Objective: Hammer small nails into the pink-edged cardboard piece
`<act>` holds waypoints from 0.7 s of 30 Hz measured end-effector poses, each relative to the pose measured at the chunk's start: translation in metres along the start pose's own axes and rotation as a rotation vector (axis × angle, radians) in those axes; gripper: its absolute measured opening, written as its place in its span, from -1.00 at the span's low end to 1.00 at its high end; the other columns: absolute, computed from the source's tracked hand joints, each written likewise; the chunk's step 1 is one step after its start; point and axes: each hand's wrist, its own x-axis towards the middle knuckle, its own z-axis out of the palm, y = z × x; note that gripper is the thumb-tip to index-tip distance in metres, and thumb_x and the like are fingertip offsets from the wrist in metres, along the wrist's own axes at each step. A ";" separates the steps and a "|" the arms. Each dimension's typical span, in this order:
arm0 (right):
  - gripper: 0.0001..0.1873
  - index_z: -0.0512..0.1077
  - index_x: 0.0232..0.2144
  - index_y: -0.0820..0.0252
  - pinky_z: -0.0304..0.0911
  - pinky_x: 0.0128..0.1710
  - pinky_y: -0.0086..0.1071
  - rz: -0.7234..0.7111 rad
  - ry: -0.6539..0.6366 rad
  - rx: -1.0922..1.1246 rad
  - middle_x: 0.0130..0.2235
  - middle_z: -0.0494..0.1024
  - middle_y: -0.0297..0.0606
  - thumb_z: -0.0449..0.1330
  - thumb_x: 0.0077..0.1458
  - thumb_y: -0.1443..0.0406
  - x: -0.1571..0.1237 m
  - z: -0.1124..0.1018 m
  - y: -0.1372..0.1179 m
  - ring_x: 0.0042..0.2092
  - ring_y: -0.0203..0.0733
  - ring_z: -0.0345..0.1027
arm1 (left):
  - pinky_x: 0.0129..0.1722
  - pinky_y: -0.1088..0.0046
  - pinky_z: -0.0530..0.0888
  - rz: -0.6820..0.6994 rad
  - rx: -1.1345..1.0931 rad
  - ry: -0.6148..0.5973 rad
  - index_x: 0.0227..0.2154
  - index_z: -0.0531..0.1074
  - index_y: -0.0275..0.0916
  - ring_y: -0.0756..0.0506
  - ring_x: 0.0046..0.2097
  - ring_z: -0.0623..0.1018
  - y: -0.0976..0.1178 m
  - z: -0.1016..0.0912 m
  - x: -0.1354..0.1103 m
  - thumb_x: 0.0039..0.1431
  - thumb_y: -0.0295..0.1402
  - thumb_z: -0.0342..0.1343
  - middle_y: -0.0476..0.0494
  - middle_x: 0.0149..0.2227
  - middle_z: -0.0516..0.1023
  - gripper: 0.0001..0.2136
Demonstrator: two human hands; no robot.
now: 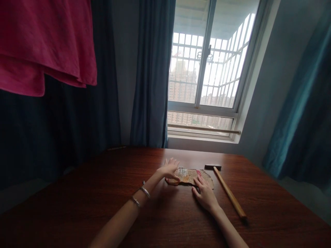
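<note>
A flat tan piece that looks like cardboard (190, 175), dotted all over, with pink, orange and whitish patches, lies on the table in front of me. Several thin dark nail-like pins stand up near its left end. My left hand (169, 169) reaches over that left end, fingers spread, thumb along the near edge. On the right part of the piece rest the fingertips of my right hand (205, 193), fingers apart. Neither hand grips anything. To the right lies a hammer (229, 191) with a dark head and a long wooden handle slanting toward me.
The brown wooden table (116, 210) spreads out around the piece. Behind it are a barred window (204, 69) and a blue curtain (152, 75). A pink cloth (51, 41) hangs at upper left. A small dark object (144, 182) lies by my left forearm.
</note>
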 end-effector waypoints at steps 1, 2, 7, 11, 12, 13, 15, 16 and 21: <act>-0.50 0.28 0.08 0.14 -0.08 0.17 -0.18 0.003 0.000 0.001 0.19 0.20 -0.14 -0.02 0.08 0.16 0.000 0.000 0.000 0.21 -0.06 -0.01 | 0.12 -0.08 -0.03 0.007 0.008 0.038 0.18 0.03 -0.28 -0.41 0.21 0.02 0.002 -0.008 -0.005 -0.16 0.12 0.09 -0.41 0.21 0.06 -0.12; -0.50 0.28 0.08 0.14 -0.08 0.17 -0.18 0.007 0.000 0.002 0.18 0.21 -0.14 -0.02 0.08 0.17 0.000 0.000 0.000 0.21 -0.06 0.00 | 0.11 0.00 0.06 0.028 0.007 0.066 0.15 0.12 -0.26 -0.37 0.18 0.12 0.004 -0.016 -0.012 -0.08 0.08 0.06 -0.37 0.16 0.18 -0.24; -0.50 0.28 0.08 0.13 -0.09 0.17 -0.17 0.046 0.007 0.005 0.19 0.21 -0.15 -0.01 0.07 0.20 0.000 0.000 -0.001 0.22 -0.07 -0.02 | -0.11 0.44 0.32 0.054 -0.045 0.088 -0.16 0.44 -0.11 -0.14 -0.08 0.43 -0.012 -0.036 -0.058 0.06 -0.20 0.03 -0.12 -0.12 0.48 -0.71; -0.51 0.28 0.07 0.12 -0.08 0.16 -0.16 0.059 0.006 0.004 0.18 0.21 -0.15 0.00 0.05 0.22 -0.001 0.000 -0.002 0.21 -0.06 -0.01 | -0.25 0.52 0.32 -0.064 0.052 0.115 -0.40 0.50 -0.14 -0.09 -0.20 0.47 -0.042 -0.028 -0.100 0.04 -0.35 -0.02 -0.07 -0.28 0.51 -0.82; -0.51 0.29 0.06 0.12 -0.07 0.16 -0.15 0.057 0.008 0.005 0.18 0.22 -0.15 0.00 0.05 0.22 -0.001 0.000 -0.002 0.21 -0.06 0.00 | -0.28 0.53 0.31 -0.110 0.056 0.122 -0.43 0.49 -0.15 -0.08 -0.22 0.47 -0.049 -0.025 -0.110 0.03 -0.35 -0.02 -0.07 -0.31 0.51 -0.82; -0.51 0.29 0.06 0.12 -0.06 0.16 -0.15 0.054 0.011 0.005 0.18 0.22 -0.14 0.00 0.05 0.23 -0.001 0.000 -0.002 0.21 -0.06 0.01 | -0.30 0.53 0.30 -0.154 0.046 0.129 -0.45 0.49 -0.15 -0.07 -0.25 0.47 -0.055 -0.022 -0.120 0.02 -0.34 -0.03 -0.06 -0.33 0.51 -0.82; -0.51 0.29 0.06 0.14 -0.05 0.15 -0.15 0.046 0.018 0.004 0.17 0.24 -0.13 -0.01 0.05 0.24 -0.001 0.000 -0.002 0.20 -0.05 0.02 | -0.36 0.53 0.28 -0.251 -0.001 0.092 -0.49 0.49 -0.16 -0.07 -0.31 0.48 -0.063 -0.018 -0.137 -0.01 -0.31 -0.01 -0.05 -0.37 0.51 -0.83; -0.51 0.29 0.06 0.14 -0.05 0.15 -0.15 0.044 0.021 0.002 0.17 0.24 -0.13 -0.01 0.05 0.24 -0.001 0.001 -0.002 0.20 -0.06 0.03 | -0.38 0.53 0.27 -0.294 -0.027 0.072 -0.50 0.49 -0.17 -0.07 -0.33 0.48 -0.066 -0.016 -0.145 -0.02 -0.29 0.00 -0.05 -0.39 0.52 -0.82; -0.52 0.30 0.05 0.12 -0.05 0.15 -0.15 0.054 0.023 -0.007 0.17 0.25 -0.15 0.00 0.05 0.25 -0.002 0.002 -0.001 0.19 -0.06 0.04 | -0.41 0.52 0.24 -0.332 -0.075 0.040 -0.50 0.50 -0.17 -0.09 -0.34 0.49 -0.069 -0.011 -0.162 -0.01 -0.23 -0.03 -0.06 -0.39 0.53 -0.78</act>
